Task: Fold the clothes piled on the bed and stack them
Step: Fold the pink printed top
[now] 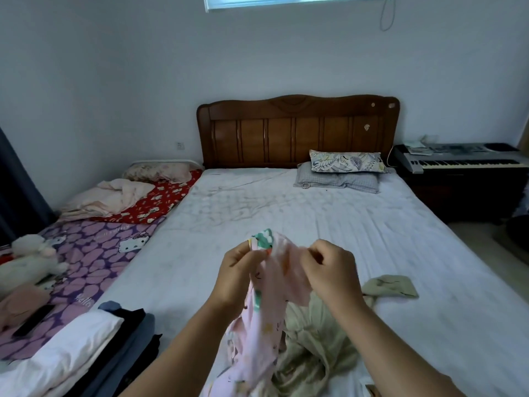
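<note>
Both hands work above the bed: the left hand and the right hand each pinch the top edge of a pink printed garment, which hangs over the beige garment heaped on the bed's near end. It looks light, thin and limp, likely to sag and twist, so holding it at the two upper corners should spread it flat. Folded clothes are stacked at the bed's near left corner.
</note>
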Demonstrator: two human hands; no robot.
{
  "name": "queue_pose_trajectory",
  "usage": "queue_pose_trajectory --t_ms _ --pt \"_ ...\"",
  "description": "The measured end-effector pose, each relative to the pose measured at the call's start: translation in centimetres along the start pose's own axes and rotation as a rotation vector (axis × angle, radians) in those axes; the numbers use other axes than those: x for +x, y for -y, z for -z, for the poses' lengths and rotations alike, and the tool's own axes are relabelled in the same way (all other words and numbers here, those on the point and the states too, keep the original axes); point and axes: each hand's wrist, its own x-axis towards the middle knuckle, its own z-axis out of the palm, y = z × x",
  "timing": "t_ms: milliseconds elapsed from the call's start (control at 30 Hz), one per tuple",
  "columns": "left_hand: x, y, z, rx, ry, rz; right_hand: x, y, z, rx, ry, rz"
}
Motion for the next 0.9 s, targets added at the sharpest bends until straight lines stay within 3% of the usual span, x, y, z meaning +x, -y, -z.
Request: queue_pose_trajectory --t_ms 100,233,333,467,667,800,900 --pt "0.3 -1.1 0.2 -0.064 0.002 -0.013 -2.7 -0.9 -0.6 0.104 -0.189 0.032" --pt "0.5 -2.0 0.3 -0.142 -0.009 -0.012 -4.3 -3.7 -2.0 0.205 -0.203 -0.178" --pt "0.5 -2.5 0.4 -0.155 -0.015 -0.010 -3.9 -5.0 -2.2 0.238 -0.222 -0.197" --pt "0.7 -2.2 0.4 -0.189 -0.010 0.066 -3.4 -4.1 -2.7 0.346 -0.026 -0.197" --pt "-0.6 -1.8 -0.2 -0.254 0.037 0.181 -2.9 -2.7 -4.2 -0.018 0.185 -0.064" --pt "-0.7 -1.3 0.3 -0.311 -0.068 0.224 -2.8 -3.0 -4.9 0.008 0.035 0.026" --pt "0.2 0.0 2.3 -0.031 -0.260 0.228 -2.4 -3.6 -3.6 0.055 -0.062 0.047"
